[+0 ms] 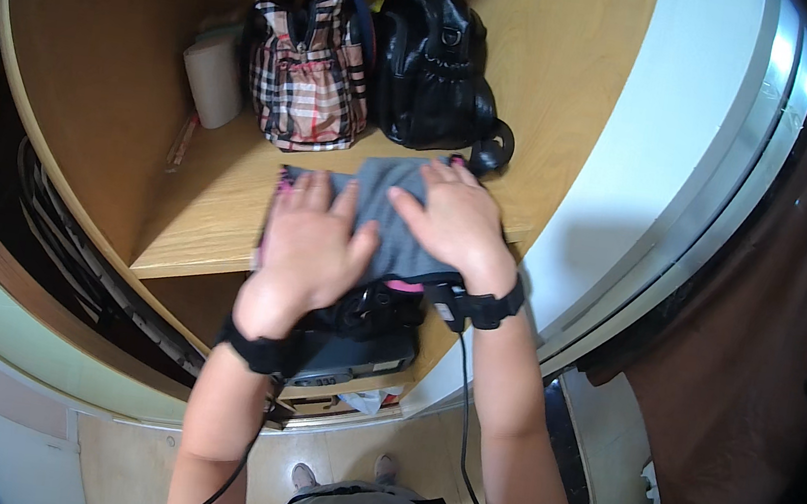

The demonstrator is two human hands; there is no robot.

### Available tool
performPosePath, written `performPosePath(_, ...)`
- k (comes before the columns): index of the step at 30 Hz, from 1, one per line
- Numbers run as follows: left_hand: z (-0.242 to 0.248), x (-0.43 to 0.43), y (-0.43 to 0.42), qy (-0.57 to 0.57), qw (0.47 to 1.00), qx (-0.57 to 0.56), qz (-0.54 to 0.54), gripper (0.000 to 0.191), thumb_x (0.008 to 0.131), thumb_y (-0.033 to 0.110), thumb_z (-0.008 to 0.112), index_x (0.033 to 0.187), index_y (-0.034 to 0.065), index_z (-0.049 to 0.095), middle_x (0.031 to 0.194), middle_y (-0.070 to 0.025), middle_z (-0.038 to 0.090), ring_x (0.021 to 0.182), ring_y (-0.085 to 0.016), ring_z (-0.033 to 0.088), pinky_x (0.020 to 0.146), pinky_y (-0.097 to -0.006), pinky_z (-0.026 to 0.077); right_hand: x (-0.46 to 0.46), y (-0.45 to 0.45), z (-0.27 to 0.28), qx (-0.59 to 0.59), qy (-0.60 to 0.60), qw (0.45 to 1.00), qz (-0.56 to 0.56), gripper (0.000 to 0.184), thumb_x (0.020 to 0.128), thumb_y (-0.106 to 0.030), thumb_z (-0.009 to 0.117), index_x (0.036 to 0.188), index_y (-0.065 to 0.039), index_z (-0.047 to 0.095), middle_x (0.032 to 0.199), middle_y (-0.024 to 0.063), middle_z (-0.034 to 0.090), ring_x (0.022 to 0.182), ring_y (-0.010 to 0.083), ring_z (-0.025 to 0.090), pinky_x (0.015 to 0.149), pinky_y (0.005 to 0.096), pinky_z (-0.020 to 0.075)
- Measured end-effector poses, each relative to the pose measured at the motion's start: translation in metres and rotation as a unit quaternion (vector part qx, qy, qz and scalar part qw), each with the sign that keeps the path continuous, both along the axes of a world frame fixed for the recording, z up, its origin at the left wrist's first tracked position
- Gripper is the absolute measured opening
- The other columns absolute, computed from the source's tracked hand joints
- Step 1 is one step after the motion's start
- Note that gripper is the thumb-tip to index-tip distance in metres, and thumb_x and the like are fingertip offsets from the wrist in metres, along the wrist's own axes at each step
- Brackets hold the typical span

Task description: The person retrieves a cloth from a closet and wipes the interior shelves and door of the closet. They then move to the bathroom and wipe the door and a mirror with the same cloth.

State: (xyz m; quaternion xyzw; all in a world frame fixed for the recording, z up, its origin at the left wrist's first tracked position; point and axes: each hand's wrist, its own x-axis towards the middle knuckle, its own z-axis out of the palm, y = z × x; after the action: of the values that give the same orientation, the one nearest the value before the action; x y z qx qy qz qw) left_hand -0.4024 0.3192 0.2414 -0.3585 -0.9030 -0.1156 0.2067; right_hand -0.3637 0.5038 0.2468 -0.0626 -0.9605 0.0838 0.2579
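Observation:
A grey cloth item with pink and black edging (386,212) lies on a wooden shelf (200,216), its near side at the shelf's front edge. My left hand (314,241) rests flat on its left part, fingers pointing into the cabinet. On its right part lies my right hand (453,220), palm down with the thumb spread towards the middle. Neither hand grips anything. Beneath the palms, part of the cloth is hidden. Each wrist wears a black strap with a cable.
Behind the cloth stand a plaid backpack (311,82) and a shiny black leather-look backpack (429,74). A pale roll (214,81) is at the left wall. On the lower level sit black items and a dark case (360,356). The white door frame (603,224) borders the right.

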Motion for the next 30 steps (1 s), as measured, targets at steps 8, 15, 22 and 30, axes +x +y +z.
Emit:
performPosePath(8,-0.001,0.024,0.058,0.029,0.996,0.035,-0.080,0.053,0.092,0.037,0.043,0.132,0.0021,0.051,0.135,-0.0273,0.047,0.129,-0.040,0.041,0.109,-0.0478,0.030,0.030,0.039,-0.006,0.023,0.083,0.994,-0.060,0.049,0.093,-0.036,0.046,0.112,0.006,0.062,0.120,0.0215,0.061,0.117,0.0355,0.053,0.101,0.0399,0.0402)
performPosePath(15,-0.009,0.040,0.005,0.062,0.992,0.075,-0.078,0.055,0.083,0.028,0.058,0.132,0.0040,0.050,0.134,-0.0244,0.049,0.126,-0.038,0.045,0.107,-0.0490,0.032,0.063,-0.011,-0.031,0.044,0.239,0.967,-0.079,0.043,0.083,-0.026,0.063,0.107,0.010,0.062,0.117,0.0247,0.060,0.112,0.0438,0.051,0.098,0.0490,0.0402)
performPosePath(22,-0.002,0.037,0.029,0.069,0.995,0.031,-0.061,0.052,0.090,0.033,0.054,0.133,0.0038,0.050,0.136,-0.0239,0.048,0.127,-0.038,0.044,0.107,-0.0473,0.032,0.033,0.011,-0.018,0.070,0.232,0.967,-0.072,0.031,0.076,-0.021,0.059,0.095,0.003,0.066,0.104,0.0151,0.066,0.102,0.0355,0.055,0.086,0.0464,0.0442)
performPosePath(30,-0.011,0.033,0.052,0.092,0.943,0.169,-0.271,0.045,0.074,-0.003,0.060,0.118,0.0050,0.062,0.120,-0.0163,0.061,0.110,-0.031,0.059,0.095,-0.0394,0.047,0.102,-0.006,-0.051,-0.074,0.453,0.888,0.016,0.021,0.071,0.010,0.059,0.090,0.004,0.065,0.095,0.0129,0.067,0.088,0.0319,0.058,0.077,0.0375,0.0500)
